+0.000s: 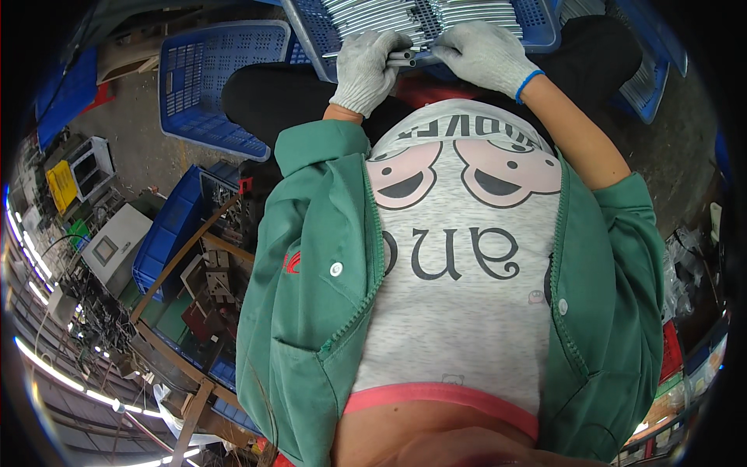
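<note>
Workshop floor, grey concrete (136, 148), cluttered w/ bins and gear; view looks down the person's own front, so a green jacket (311, 311) hangs open over a grey printed shirt (459, 296) and fills the mid of the frame; dark trousers (280, 97) show above it.

Top centre: a blue perforated plastic crate (537, 19) sits near the knees, packed w/ silvery metal rods (389, 15) lying side by side, roughly left-right; a few short metal tubes (408, 56) are pulled out at the crate's near edge, between both hands.

Left hand (364, 66) in a white knit glove; fingers curled together and clamped round the left ends of the tubes; wrist comes up out of the jacket sleeve. Right hand (484, 53) also gloved in white, w/ a blue cuff band (529, 84); fingers bent down and closed on the right part of the same tubes, partly resting on the crate edge; bare forearm runs down-right to the sleeve. Hands near each other, tubes bridging them; exact no. of tubes can't tell.

Left of that: a second blue crate (214, 86), tilted, on the floor; nothing seen in it. Further left and lower: a deeper blue bin (167, 233), a wooden frame (191, 249) leaning across it, a white box-like unit (117, 245), a yellow item (61, 187); blurred at the rim. More blue crate parts at top right (650, 86).
</note>
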The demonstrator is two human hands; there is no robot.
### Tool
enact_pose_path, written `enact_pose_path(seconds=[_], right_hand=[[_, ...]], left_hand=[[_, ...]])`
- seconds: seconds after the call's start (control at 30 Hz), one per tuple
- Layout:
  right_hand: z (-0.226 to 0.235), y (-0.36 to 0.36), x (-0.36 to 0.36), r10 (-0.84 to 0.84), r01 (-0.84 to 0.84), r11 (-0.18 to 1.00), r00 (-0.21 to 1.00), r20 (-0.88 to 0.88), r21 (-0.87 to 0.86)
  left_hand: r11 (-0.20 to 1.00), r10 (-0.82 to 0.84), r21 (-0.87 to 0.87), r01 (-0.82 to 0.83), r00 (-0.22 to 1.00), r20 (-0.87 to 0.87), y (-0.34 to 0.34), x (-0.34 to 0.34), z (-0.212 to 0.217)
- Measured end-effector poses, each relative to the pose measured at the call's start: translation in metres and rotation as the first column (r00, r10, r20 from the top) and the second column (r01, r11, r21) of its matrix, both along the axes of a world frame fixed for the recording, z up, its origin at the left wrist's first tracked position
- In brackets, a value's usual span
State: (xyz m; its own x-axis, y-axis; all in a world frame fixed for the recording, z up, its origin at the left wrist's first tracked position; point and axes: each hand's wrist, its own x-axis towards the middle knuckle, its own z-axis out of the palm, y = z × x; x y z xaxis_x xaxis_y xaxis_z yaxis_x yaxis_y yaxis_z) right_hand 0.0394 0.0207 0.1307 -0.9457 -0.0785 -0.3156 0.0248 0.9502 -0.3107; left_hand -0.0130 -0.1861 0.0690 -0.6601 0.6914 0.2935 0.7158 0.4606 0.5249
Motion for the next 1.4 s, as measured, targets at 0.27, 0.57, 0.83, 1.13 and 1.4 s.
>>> enact_pose_path(seconds=[0.27,0.57,0.83,1.13,1.4], right_hand=[[0.007,0.001,-0.006,-0.020,0.018,0.995,1.000,-0.024,-0.099],[-0.001,0.002,-0.006,0.009,0.007,0.985,0.996,0.089,-0.173],[-0.020,-0.001,-0.003,-0.132,0.123,0.987,0.987,-0.087,-0.106],[-0.005,0.002,-0.002,-0.087,0.093,0.989,0.994,0.062,-0.111],[-0.002,0.009,0.001,-0.080,0.076,0.987,0.997,-0.022,-0.144]], left_hand=[[0.999,-0.003,0.031,0.006,0.993,-0.114,0.000,-0.001,-0.003],[0.999,0.030,0.025,-0.029,0.998,-0.058,-0.003,-0.002,-0.011],[0.981,0.086,-0.169,-0.100,0.992,-0.088,-0.005,-0.010,-0.027],[0.896,0.189,-0.427,-0.123,0.975,0.114,-0.005,-0.018,-0.037],[0.986,0.101,-0.158,-0.047,0.929,0.356,-0.015,-0.013,-0.020]])
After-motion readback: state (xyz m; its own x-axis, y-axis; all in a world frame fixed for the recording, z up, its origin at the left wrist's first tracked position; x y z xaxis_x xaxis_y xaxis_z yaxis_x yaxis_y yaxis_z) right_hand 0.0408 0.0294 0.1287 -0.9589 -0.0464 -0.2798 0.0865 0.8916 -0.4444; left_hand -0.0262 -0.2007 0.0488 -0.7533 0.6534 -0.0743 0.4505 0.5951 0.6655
